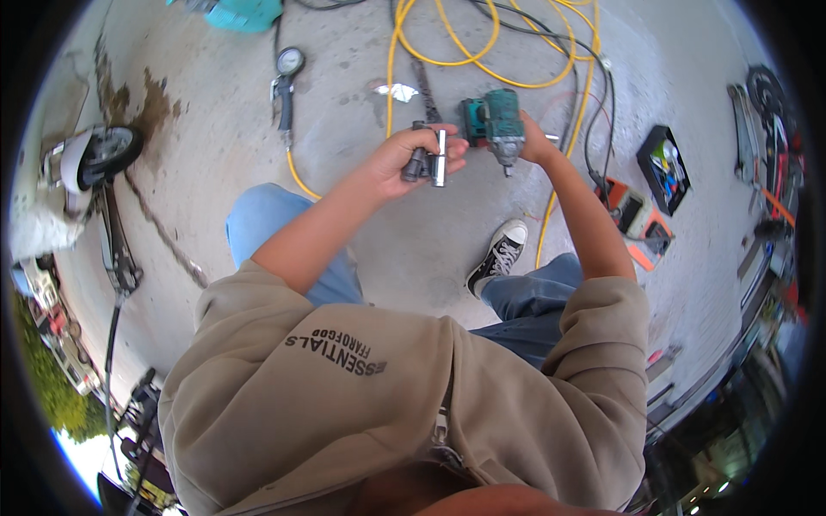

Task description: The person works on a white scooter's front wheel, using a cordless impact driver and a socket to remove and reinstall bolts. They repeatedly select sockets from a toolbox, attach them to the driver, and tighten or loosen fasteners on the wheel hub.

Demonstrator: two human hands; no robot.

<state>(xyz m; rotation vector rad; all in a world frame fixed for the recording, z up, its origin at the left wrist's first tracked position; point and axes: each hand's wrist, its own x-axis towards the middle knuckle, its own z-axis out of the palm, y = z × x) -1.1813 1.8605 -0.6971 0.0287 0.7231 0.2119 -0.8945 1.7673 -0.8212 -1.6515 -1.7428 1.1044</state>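
Observation:
In my left hand (393, 161) are a shiny chrome deep socket (441, 164) and a few black sockets (413, 169), gripped between thumb and fingers with the fingertips partly spread. My right hand (534, 142) is wrapped around the handle of a teal cordless impact wrench (503, 119). Its bare square drive (508, 171) points back towards me, and the handle is mostly hidden by the tool and fingers. The wrench and the sockets are a short way apart, above the concrete floor (413, 245). A short silver rod (552, 137) shows beyond my right hand; whether I hold it, I cannot tell.
A yellow air hose (390, 77) coils across the floor, tangled with black cable (610, 97). Ahead on the left lies a tyre inflator with gauge (286, 97). To the right are an orange-and-grey device (623, 203) and a black tool box (652, 158). A wheel (119, 155) stands left.

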